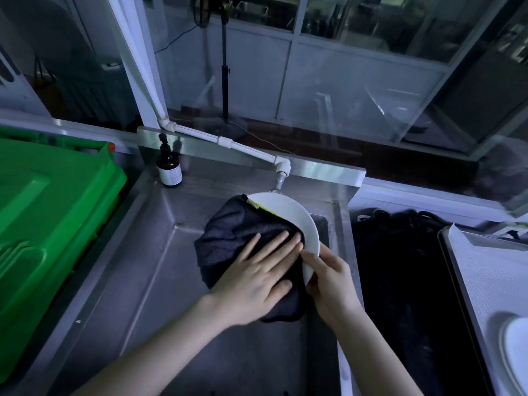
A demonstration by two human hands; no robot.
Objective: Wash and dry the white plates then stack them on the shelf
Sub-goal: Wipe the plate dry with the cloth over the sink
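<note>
A big, smooth green plastic bin lid [43, 224] fills the left side of the frame. Next to it is a shiny grey steel sink [137, 275] with a flat, sloping bottom and some dull marks. At the sink's back left corner stands a small brown bottle with a black pump top [170, 170]. A long white plastic pipe [228, 142] runs down from the upper left to a tap above the sink. Behind it are glass walls with pale frames, and the room past them is dim. In the middle of the frame, over the sink, a soft dark cloth [237, 232] covers most of a round white plate [288, 212], which is tilted up on its edge. The left hand [257, 278] lies flat on the cloth with its fingers straight and spread, pressing it on the plate. The right hand [333, 277] pinches the plate's lower rim, thumb on the front. Right of the sink is a lumpy black heap [400, 267]; I cannot tell what it is. At the far right sits a flat tray with a white liner [491, 275], with a second white plate [517, 355] on it at the bottom right corner.
</note>
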